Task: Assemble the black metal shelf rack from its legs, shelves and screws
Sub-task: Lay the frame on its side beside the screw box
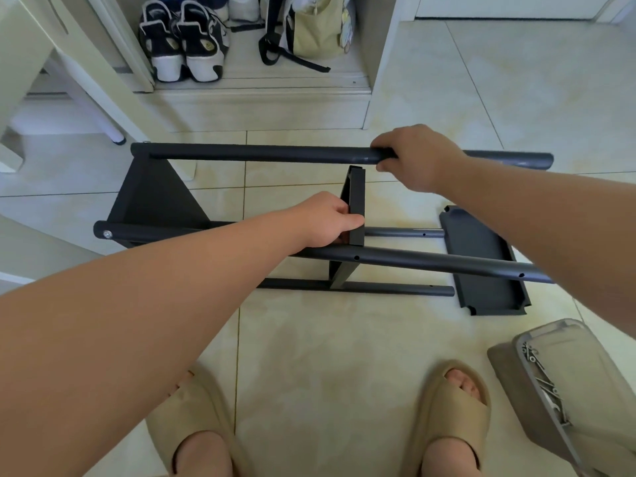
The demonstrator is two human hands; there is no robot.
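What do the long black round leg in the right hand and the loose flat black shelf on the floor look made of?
Long black round leg: probably coated metal tube, matte with a faint sheen along its top. Loose flat black shelf: likely thin sheet metal, same matte coating, with folded rims and notched corners.

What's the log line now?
left hand: holds upright black metal shelf panel | right hand: grips far black metal leg tube
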